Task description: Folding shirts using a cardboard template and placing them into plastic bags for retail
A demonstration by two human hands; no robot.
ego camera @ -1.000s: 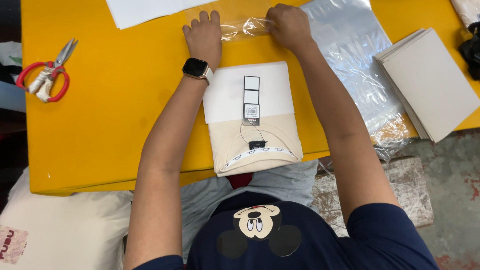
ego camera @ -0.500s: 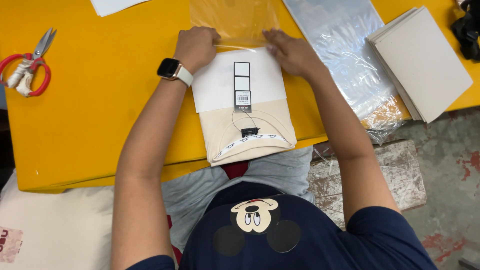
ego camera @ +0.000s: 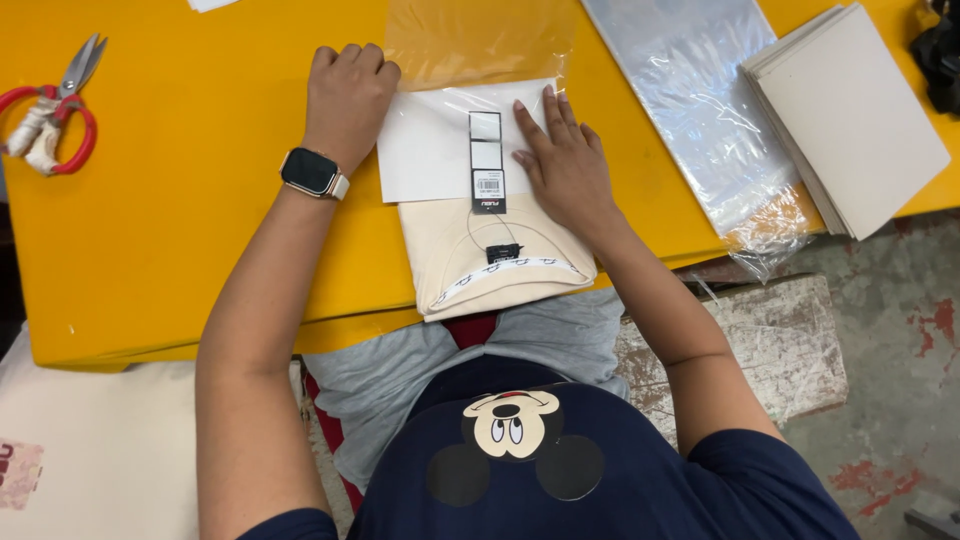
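Note:
A folded cream garment [ego camera: 500, 262] lies on the yellow table [ego camera: 180, 220], with a white card [ego camera: 430, 150] and a narrow hang tag [ego camera: 487, 175] on top. A clear plastic bag [ego camera: 480, 40] lies just beyond it, its mouth over the garment's far edge. My left hand [ego camera: 348, 95], fingers curled, grips the bag's left edge beside the card. A smartwatch sits on that wrist. My right hand [ego camera: 562, 165] rests flat on the garment, fingers spread, to the right of the tag.
Red-handled scissors [ego camera: 50, 115] lie at the table's far left. A pile of clear plastic bags [ego camera: 700, 110] and a stack of white cards [ego camera: 850, 115] sit to the right. A dark object [ego camera: 940, 50] is at the right edge.
Both hands came back from the far side of the table, drawing the clear bag toward the garment. My right hand has let go of the bag and now lies flat on the garment.

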